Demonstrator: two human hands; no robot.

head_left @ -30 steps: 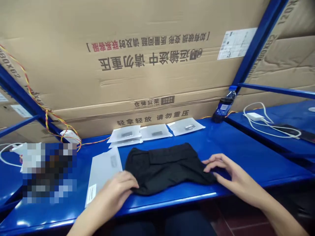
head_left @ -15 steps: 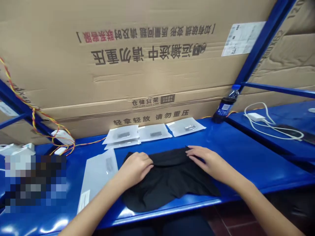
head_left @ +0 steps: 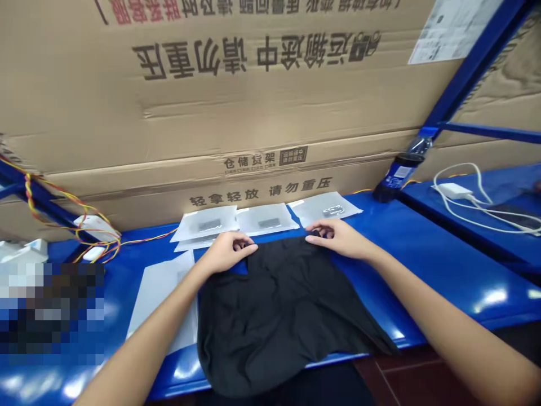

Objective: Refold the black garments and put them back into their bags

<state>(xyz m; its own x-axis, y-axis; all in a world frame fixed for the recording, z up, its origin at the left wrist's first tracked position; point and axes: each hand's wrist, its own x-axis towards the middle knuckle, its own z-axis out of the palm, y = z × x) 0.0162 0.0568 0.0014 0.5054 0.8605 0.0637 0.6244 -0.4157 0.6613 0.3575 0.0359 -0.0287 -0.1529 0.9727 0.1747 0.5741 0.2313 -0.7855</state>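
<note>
A black cloth garment (head_left: 287, 310) lies spread over the blue table, its lower edge hanging past the front edge. I cannot tell what kind of garment it is. My left hand (head_left: 228, 251) pinches its far left corner between thumb and fingers. Its far right corner is gripped by my right hand (head_left: 336, 237). The garment's far edge is stretched straight between the two hands. Close to my left forearm lies a frosted plastic bag (head_left: 156, 287), partly hidden under the arm.
Several frosted bags (head_left: 266, 219) lie along a big cardboard sheet (head_left: 270, 124) at the back. A dark drink bottle (head_left: 397, 172) stands at the back right, near a white cable (head_left: 454, 192). Red-yellow wires and a white plug box (head_left: 98, 228) are at left.
Both hands have moved away from me, pulling the garment's far edge up and straight. The folded cloth has opened out into a longer shape. The view has tilted down slightly.
</note>
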